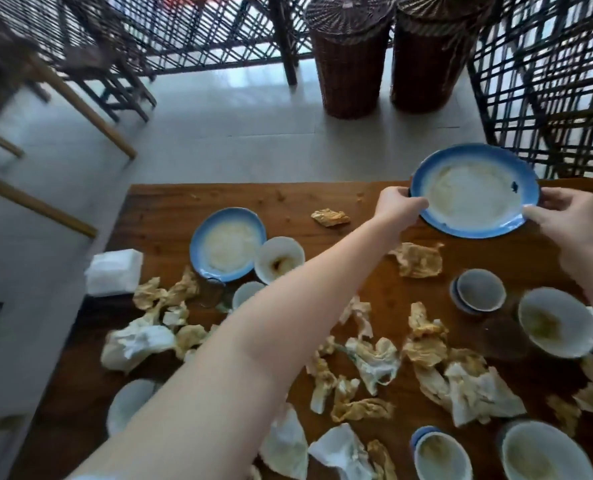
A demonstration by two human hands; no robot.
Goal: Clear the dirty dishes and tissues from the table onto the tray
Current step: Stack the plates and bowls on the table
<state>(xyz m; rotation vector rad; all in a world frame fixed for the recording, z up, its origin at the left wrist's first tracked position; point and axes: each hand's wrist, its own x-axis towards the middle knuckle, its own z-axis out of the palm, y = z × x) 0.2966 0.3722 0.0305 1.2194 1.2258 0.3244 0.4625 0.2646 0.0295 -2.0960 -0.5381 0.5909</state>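
Both hands hold a blue-rimmed white ceramic plate (475, 190) at the far right of the brown wooden table (170, 209).

The left hand (400, 206) curls its fingers round the plate's left rim and the right hand (572, 220) pinches the right rim — the plate, smeared pale in its well, overlaps the table's far edge. Nearer the person, crumpled yellow-stained tissues (418, 259) lie scattered over most of the wood. A second blue-rimmed plate (227, 244) sits at the left, just beside a small white bowl with a brown stain (279, 259). At the right stand stacked grey-blue cups (480, 289) and a larger white soiled bowl (558, 322) — a pile of white napkins (115, 271) rests at the left edge. Two dark wicker baskets (348, 53) stand on the floor beyond.
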